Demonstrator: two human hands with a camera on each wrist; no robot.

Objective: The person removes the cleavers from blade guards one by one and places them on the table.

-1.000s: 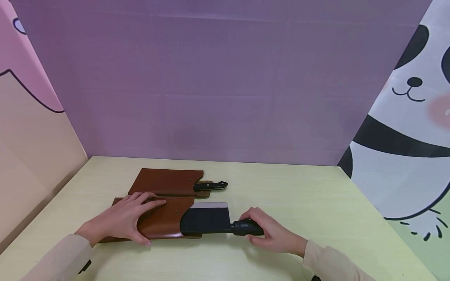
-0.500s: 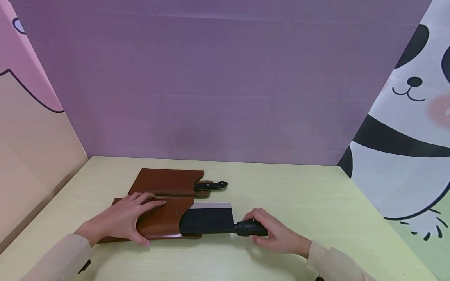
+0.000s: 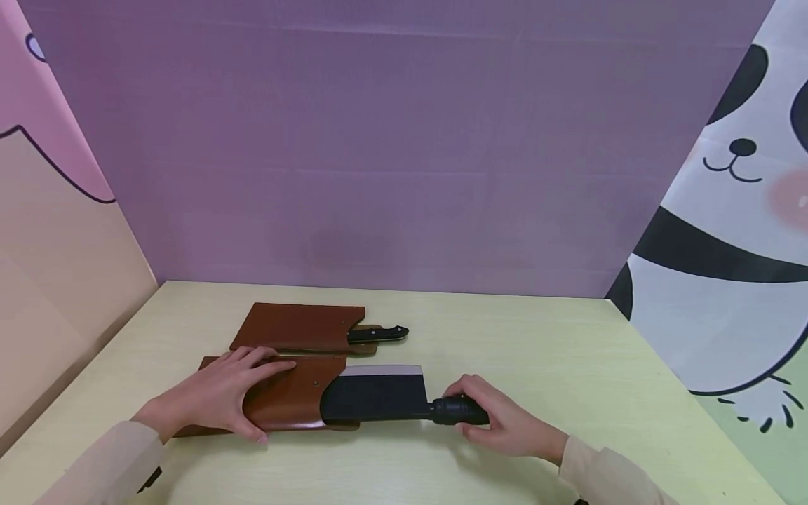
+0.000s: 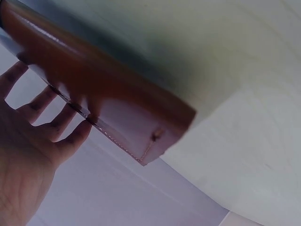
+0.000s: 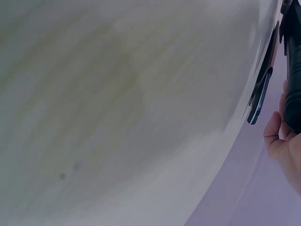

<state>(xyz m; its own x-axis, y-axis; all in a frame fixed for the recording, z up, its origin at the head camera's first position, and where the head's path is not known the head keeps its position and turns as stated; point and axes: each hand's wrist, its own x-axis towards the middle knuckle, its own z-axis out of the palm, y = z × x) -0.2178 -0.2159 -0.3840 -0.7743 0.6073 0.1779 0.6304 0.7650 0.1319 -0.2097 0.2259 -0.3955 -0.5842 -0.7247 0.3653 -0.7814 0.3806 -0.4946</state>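
Cleaver (image 3: pixel 385 398) flat on the counter (image 3: pixel 536 351), and I've got it by the handle (image 3: pixel 451 410) with the right grip (image 3: pixel 505 424), fingers wrapped round the butt end, no gap to speak of. From that grip the blade runs out toward nine o'clock, long axis lying nearly straight from three to nine, pale strip along its twelve o'clock side. And look at the far end: it's inside the near sheath (image 3: pixel 287 400), mouth facing three o'clock, so blade and pocket line up well. How deep it sits, I can't tell; the leather hides it. Over at nine, my left grip (image 3: pixel 217 400) is spread wide across that sheath, fingers reaching toward twelve, thumb down near six, steadying it, I'd judge. Right is nearer the handle; left has the leather. Just beyond, at twelve from the near sheath, lies the far sheath (image 3: pixel 297 328), small knife (image 3: pixel 381 334) poking out toward three, untouched by the right.
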